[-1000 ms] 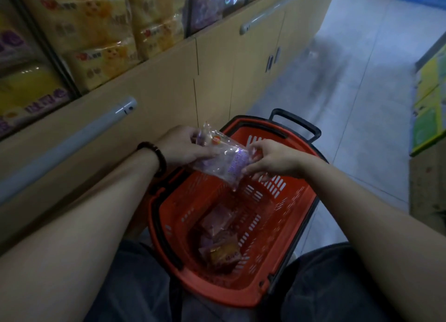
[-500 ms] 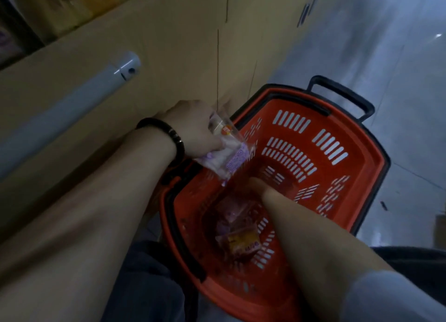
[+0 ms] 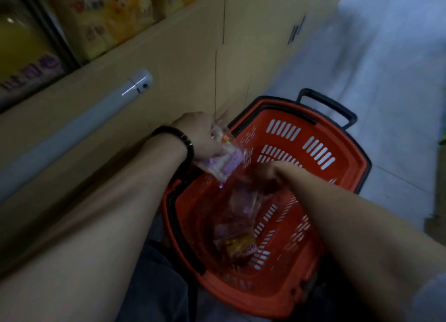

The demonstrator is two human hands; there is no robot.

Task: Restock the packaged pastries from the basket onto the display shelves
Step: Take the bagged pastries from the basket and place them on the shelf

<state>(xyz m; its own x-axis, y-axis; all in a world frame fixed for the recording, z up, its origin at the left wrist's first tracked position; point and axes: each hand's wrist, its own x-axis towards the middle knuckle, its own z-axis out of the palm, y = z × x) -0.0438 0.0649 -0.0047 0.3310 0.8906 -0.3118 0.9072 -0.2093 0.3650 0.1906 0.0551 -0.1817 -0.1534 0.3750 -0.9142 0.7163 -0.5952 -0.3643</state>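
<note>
As it hangs over the basket's left rim, left hand [image 3: 200, 138]: fingers clamped on a pastry packet, a black beaded bracelet [image 3: 179, 138] round the wrist.
Pastry packet [image 3: 225, 163]: clear, crinkly film with a purple printed band and a small orange mark, tilted corner-down above the basket's inside.
Right hand [image 3: 268, 174]: down inside the basket, blurred and in shadow; I cannot tell whether its fingers are apart or closed on anything.
Basket [image 3: 284, 109]: red moulded plastic, rounded rectangle, walls cut with rows of narrow slots, black trim and a black loop handle [image 3: 330, 107] at the far end; it stands on the floor.
Loose pastries: a pinkish-purple packet [image 3: 243, 206] and a yellow one [image 3: 239, 248], both glossy, lying on the basket's bottom.
Cabinet [image 3: 193, 56]: flat tan panels with thin seams, a smooth grey tubular rail [image 3: 72, 128] across the front.
Display shelf: above the cabinet, soft yellow bagged goods [image 3: 106, 20] packed side by side.
Floor [image 3: 398, 80]: pale, smooth tiles.
</note>
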